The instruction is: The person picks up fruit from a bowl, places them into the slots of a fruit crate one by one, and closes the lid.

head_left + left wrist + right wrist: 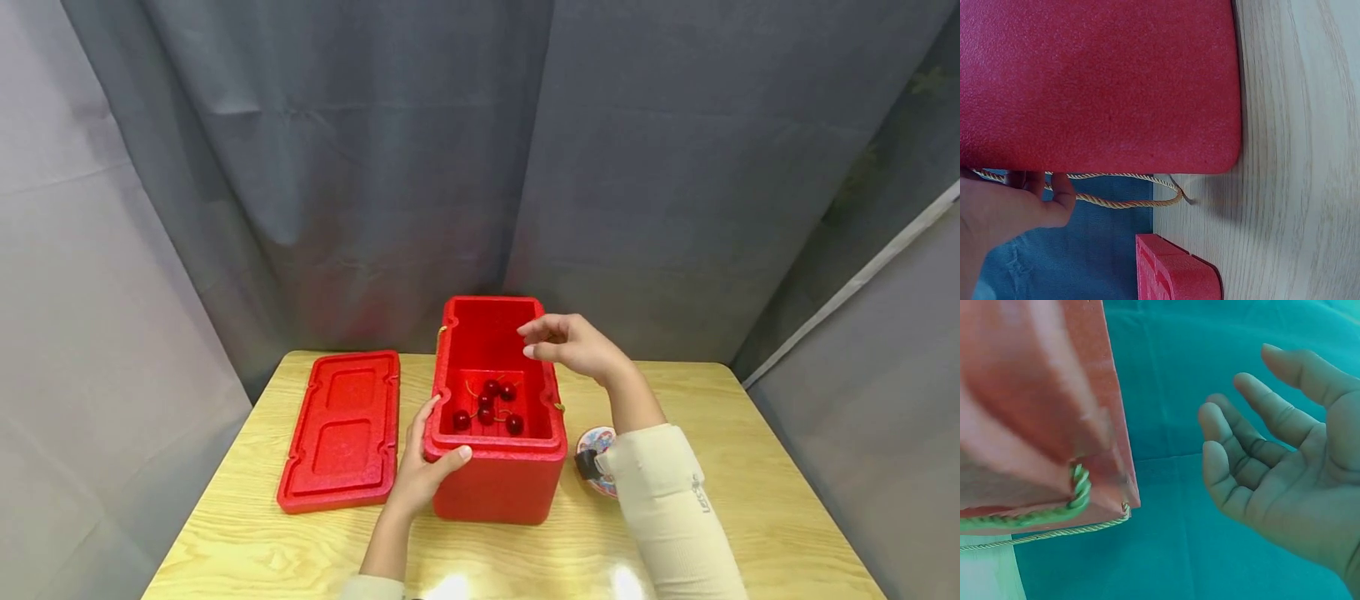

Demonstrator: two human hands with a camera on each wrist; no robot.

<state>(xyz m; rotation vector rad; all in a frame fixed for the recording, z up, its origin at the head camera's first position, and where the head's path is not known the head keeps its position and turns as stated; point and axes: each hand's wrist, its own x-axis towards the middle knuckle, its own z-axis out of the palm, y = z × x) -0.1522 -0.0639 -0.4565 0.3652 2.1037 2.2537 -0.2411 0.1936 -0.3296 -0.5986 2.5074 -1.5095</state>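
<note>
A deep red foam box (495, 492) stands uncovered on the table. Several dark red cherries (487, 414) with stems lie on its floor, towards the near end. My left hand (420, 475) holds the near left corner at the rim, thumb over the front and fingers along the left side. In the left wrist view, that hand's fingers are bent against the wall, beside a twisted gold cord (1129, 203). Above the right rim is my right hand (581, 343), its fingers loosely bent. The right wrist view shows its palm bare, apart from the box.
A red lid (348, 454) lies to the left of the box. On the right, partly behind my sleeve, sits a round patterned item (597, 437) with a black piece on it. Grey curtains (390, 167) hang behind the wooden table (750, 500).
</note>
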